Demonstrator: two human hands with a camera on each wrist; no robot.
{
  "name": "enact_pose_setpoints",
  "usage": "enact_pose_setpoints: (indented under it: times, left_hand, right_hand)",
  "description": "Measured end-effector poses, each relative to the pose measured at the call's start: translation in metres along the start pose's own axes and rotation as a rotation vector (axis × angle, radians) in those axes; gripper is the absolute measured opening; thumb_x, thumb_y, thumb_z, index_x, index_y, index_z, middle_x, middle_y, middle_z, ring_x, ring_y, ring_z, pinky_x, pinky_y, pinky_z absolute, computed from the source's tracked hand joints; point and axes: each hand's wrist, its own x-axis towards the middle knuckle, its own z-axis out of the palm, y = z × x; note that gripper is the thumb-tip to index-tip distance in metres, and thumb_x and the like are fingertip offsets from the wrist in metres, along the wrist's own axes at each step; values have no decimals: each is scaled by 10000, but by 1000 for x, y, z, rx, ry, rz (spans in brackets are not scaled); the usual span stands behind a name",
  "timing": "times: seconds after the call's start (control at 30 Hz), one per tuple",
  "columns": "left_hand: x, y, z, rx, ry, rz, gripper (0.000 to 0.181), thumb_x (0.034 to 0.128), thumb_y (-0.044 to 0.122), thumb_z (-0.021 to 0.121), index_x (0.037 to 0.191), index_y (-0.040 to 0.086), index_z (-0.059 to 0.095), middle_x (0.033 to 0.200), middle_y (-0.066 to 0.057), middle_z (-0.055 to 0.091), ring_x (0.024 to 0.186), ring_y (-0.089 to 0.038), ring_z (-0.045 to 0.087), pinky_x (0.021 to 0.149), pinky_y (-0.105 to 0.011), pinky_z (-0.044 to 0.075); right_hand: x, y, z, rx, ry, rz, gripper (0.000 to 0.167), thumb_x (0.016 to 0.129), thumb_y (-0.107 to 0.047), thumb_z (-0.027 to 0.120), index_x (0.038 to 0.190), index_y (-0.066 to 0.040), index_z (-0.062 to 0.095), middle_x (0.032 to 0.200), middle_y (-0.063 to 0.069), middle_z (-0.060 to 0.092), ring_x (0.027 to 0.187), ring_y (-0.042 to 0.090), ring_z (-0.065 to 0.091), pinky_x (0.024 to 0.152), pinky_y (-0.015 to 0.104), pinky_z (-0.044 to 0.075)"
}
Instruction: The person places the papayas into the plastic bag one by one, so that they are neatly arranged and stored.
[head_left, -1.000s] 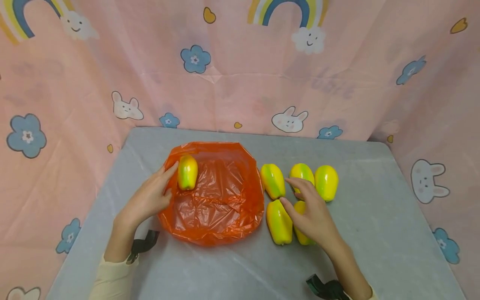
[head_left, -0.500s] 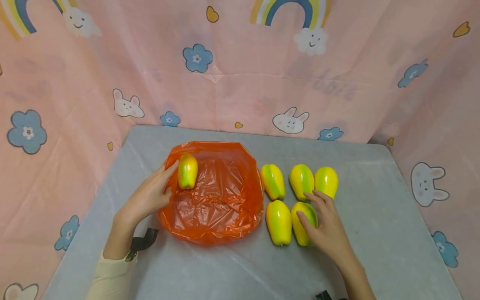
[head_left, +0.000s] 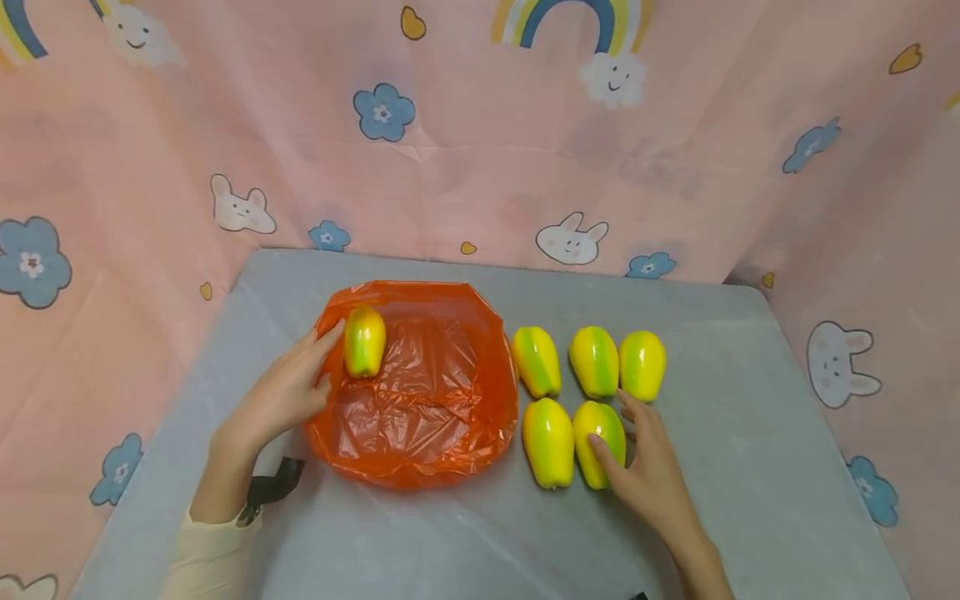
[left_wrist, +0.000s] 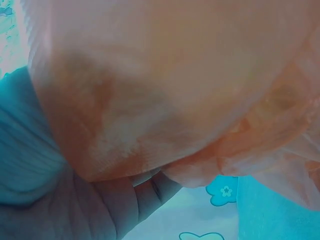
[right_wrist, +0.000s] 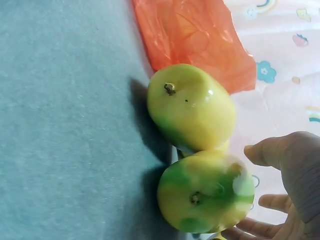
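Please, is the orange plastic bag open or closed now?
Open: the orange plastic bag has its mouth spread wide in the head view, showing its creased inside and one papaya-like fruit.

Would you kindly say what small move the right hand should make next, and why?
Perhaps close the right hand on the nearer row's right papaya: the thumb stands clear of it, and the orange plastic bag lies open.

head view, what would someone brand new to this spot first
Probably the open orange-red plastic bag on the gray table, with one yellow-green papaya inside near its left side, beside the left hand. Next, five more papayas right of the bag, three behind two, with the right hand at the front right one. Behind everything hangs pink cloth printed with rainbows and bunnies.
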Motion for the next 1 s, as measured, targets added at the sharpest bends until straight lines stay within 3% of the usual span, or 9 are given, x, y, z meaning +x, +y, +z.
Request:
enact_pose_setpoints:
  times: [0.4,0.63,1.0]
  left_hand:
    - [1,-3,0,9,6,-5,825,903,-97,584,1662,12,280,1739,-264,241,1456,-513,454,1095,-654,496]
    - [0,-4,-1,1,13,-4,824,904,-100,585,1662,12,283,1737,-260,252,1427,-499,480,1077,-639,518]
    - [0,-3,-1,0,14,1,821,898,-111,574,1657,-9,278,1741,-267,232,1471,-507,442,1108,-649,484]
  right_hand:
    - [-9,4,4,-19,-64,97,628,1009,-284,713,1534,-27,484,1461,242,537,1272,418,597,941,582,589]
    - [-11,1,5,-23,-126,157,729,1012,-340,703,1602,-45,392,1525,276,501,1322,485,574,1007,657,552]
    - [-11,0,0,-33,-135,215,772,1002,-389,709,1611,-51,376,1549,279,490,1267,520,625,877,544,631]
